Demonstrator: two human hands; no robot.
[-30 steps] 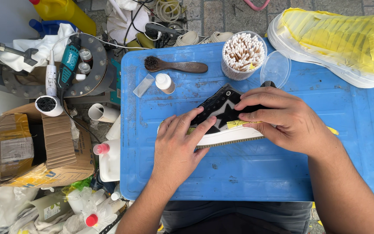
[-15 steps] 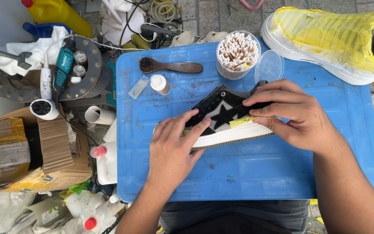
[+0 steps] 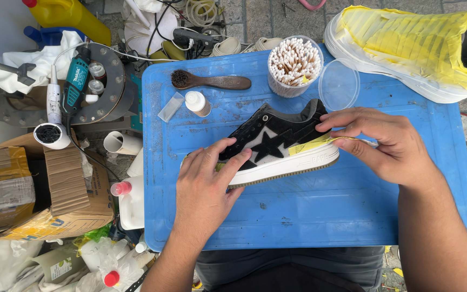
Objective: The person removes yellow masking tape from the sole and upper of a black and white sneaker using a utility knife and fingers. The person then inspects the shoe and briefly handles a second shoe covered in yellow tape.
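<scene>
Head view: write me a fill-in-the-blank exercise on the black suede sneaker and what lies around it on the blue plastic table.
1. The black suede sneaker with a grey star lies on its ____ on the blue plastic table.
2. The left hand presses down the sneaker's ____ end.
3. The right hand pinches a strip of ____ masking tape at the heel.
4. The clear round tub is full of cotton ____.

Missing words: side; toe; yellow; swabs

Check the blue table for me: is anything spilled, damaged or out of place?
Nothing spilled or broken. The cotton swab tub stands open, its clear lid lying beside it. The black sneaker lies on its side under the left hand, while the right hand pinches yellow tape at its heel. The blue table looks scuffed.
</scene>
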